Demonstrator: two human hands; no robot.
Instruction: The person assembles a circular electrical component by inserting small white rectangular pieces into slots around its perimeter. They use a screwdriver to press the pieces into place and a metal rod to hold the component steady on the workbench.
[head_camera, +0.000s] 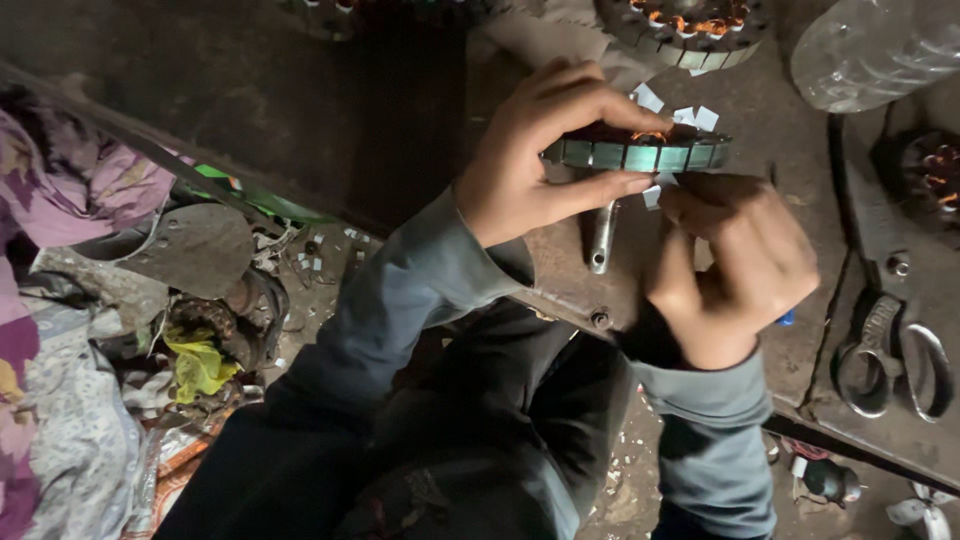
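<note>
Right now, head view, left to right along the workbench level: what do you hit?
Patterned purple cloth → yellow rag → left hand gripping the round stator core → right hand just below the core → scissors at the right edge.

Obscured and cropped items, workbench view

Second wound stator (690, 30) cut by top edge; clear plastic bottle (870, 50) cropped at top right; right hand (735, 265) fingers curled under, their hold unreadable; dark motor part (925, 170) partly out of frame.
</note>
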